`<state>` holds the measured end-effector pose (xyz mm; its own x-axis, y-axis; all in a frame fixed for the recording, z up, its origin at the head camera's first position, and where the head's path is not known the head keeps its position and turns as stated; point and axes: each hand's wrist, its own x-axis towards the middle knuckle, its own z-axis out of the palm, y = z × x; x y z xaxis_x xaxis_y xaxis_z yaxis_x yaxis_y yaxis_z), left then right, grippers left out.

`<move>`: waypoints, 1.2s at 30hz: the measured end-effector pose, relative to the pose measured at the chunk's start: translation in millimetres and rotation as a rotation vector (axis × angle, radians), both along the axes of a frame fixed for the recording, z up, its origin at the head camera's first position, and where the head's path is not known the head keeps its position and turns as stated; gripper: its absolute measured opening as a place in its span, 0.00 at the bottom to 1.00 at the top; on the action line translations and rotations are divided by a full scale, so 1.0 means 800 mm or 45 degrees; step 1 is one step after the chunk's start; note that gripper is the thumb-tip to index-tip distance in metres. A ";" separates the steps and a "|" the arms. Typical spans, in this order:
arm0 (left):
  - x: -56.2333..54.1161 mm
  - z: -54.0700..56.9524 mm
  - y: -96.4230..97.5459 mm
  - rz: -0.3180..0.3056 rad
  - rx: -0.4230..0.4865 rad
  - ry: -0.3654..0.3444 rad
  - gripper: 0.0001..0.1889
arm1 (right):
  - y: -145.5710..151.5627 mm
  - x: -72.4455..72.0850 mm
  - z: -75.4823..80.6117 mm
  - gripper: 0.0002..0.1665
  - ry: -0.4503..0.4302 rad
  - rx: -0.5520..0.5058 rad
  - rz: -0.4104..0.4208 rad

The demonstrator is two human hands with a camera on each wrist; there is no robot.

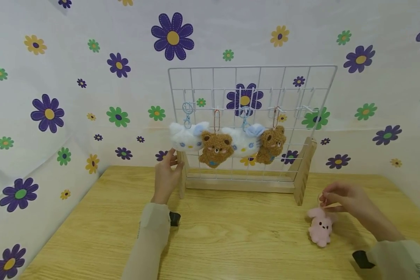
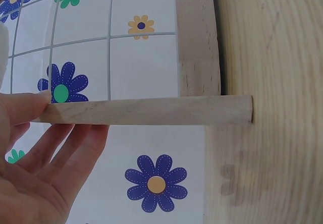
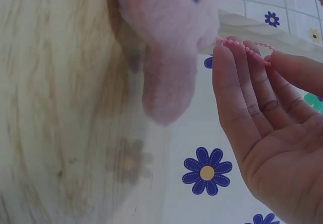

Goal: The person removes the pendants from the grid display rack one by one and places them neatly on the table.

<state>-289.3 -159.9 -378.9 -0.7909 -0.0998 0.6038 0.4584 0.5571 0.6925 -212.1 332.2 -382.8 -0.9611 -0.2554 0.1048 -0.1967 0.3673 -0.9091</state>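
My left hand (image 1: 167,173) holds the left wooden upright (image 2: 146,111) of a white wire grid rack, thumb on one side and fingers on the other. With my right hand (image 1: 351,200) I pinch the pink bead chain (image 3: 247,51) of a plush bunny keychain (image 1: 321,231). The bunny hangs below the fingers, right of the rack, over the table. On the rack's hooks hang a white cat-head plush (image 1: 186,140), a brown bear plush (image 1: 216,149), a second white cat-head plush (image 1: 245,144) and a second brown bear (image 1: 273,146).
A bare white hook (image 1: 305,108) sticks out at the grid's right end. The rack's wooden base (image 1: 239,185) stands toward the back of the wood-grain table (image 1: 224,241). Behind it hangs a white cloth (image 1: 133,89) printed with flowers.
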 end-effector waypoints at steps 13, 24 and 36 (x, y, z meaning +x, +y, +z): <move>0.001 0.001 0.002 0.003 0.009 -0.056 0.26 | -0.021 -0.003 -0.006 0.12 -0.042 0.050 0.034; 0.000 0.000 0.002 -0.007 0.000 -0.026 0.26 | -0.013 -0.004 0.007 0.14 -0.056 0.104 -0.176; 0.001 -0.001 0.000 0.014 -0.020 -0.011 0.27 | -0.012 -0.003 0.030 0.09 0.015 -0.085 -0.181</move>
